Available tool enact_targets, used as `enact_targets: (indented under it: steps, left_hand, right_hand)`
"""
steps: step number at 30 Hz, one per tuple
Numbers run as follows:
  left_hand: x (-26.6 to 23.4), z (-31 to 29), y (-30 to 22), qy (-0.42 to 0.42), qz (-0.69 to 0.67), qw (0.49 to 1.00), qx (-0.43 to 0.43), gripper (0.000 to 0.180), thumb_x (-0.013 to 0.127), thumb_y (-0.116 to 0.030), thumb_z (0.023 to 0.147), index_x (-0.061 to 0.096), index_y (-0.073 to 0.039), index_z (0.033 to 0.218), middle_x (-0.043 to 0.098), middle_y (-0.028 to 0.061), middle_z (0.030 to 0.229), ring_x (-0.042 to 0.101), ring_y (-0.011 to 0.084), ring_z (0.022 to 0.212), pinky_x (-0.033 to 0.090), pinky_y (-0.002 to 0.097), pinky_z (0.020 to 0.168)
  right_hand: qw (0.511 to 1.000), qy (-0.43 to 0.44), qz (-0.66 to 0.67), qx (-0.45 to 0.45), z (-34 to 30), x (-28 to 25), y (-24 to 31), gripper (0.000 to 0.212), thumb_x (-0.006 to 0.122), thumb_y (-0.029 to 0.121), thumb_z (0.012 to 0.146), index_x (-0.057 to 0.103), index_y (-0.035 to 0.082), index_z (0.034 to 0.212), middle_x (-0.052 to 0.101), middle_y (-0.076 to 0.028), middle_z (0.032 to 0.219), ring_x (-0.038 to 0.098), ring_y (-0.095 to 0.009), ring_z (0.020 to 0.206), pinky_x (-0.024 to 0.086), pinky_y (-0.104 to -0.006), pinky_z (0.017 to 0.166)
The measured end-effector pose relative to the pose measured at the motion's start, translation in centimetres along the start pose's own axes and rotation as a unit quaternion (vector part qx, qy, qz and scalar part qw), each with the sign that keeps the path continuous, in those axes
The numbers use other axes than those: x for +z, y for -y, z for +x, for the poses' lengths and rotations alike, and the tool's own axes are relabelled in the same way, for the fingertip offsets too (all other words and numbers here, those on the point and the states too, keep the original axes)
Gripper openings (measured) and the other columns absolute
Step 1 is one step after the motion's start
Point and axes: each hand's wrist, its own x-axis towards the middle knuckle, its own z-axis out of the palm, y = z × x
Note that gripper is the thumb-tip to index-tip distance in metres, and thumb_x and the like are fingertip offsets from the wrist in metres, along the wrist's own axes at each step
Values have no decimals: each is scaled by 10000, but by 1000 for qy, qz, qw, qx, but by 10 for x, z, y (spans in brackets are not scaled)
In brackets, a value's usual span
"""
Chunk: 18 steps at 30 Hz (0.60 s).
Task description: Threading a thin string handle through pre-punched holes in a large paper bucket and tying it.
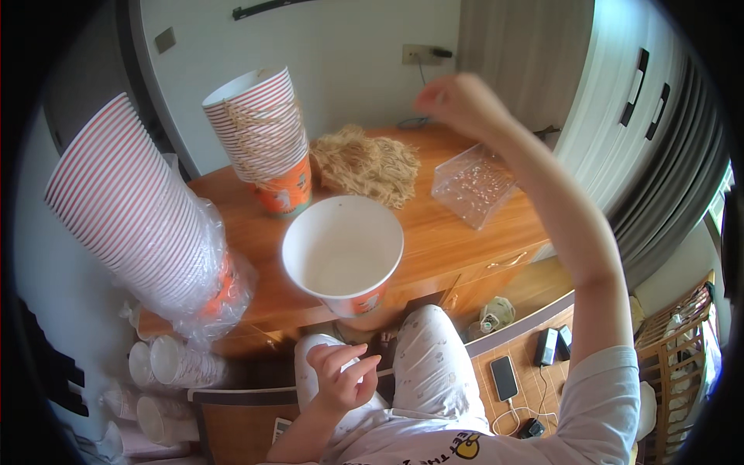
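A large white paper bucket (341, 248) with an orange printed outside stands open-topped at the near edge of the wooden table, its inside bare. My left hand (345, 377) hovers over my lap, just nearer than the bucket, with its fingers apart and slightly bent. High at the far right, above the table, my right hand (463, 102) is raised with bent fingers pressed together. It is blurred, and whatever it may hold cannot be made out. Below it lies a clear plastic box (474, 186) with small pale bits inside. A heap of tan raffia-like strands (368, 164) lies behind the bucket.
At left lean nested paper buckets (132, 194) in clear plastic. Another bucket stack (260, 132), draped with tan strands, stands farther back on the table (418, 256). More white buckets (174, 360) lie low at left. A phone (504, 377) and chargers (545, 347) rest at lower right.
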Motion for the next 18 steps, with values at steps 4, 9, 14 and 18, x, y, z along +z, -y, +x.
enact_targets:
  steps: [4, 9, 14, 18]
  left_hand:
    - [2, -7, -5, 11, -18, 1000, -12, 335, 702, 10, 683, 652, -161, 968, 594, 24, 1074, 548, 228, 935, 410, 377, 822]
    - [-10, -26, -4, 19, -8, 999, -40, 326, 710, 6, 674, 683, -156, 955, 623, 16, 1039, 573, 222, 913, 416, 361, 835]
    - [-31, -40, 6, 48, 13, 995, -85, 266, 675, 57, 729, 634, -101, 938, 606, 79, 1013, 544, 288, 910, 446, 383, 822]
    - [-31, -49, 14, 34, 26, 989, -145, 248, 680, 34, 722, 664, -101, 930, 629, 66, 983, 566, 275, 908, 440, 387, 837]
  right_hand:
    - [949, 217, -226, -45, -28, 92, -17, 180, 651, 242, 844, 745, 163, 976, 718, -79, 961, 686, -251, 940, 541, -402, 784]
    - [953, 162, -254, -21, -47, 158, -46, 222, 676, 278, 848, 745, 96, 953, 721, -77, 1018, 646, -265, 1068, 481, -404, 908]
    - [953, 159, -257, 24, -37, 163, -56, 219, 706, 328, 839, 755, 138, 936, 725, -62, 989, 634, -252, 1088, 462, -415, 899]
    - [961, 138, -238, -33, -31, 144, -51, 200, 676, 324, 854, 758, 147, 897, 726, -64, 977, 645, -248, 1066, 469, -417, 886]
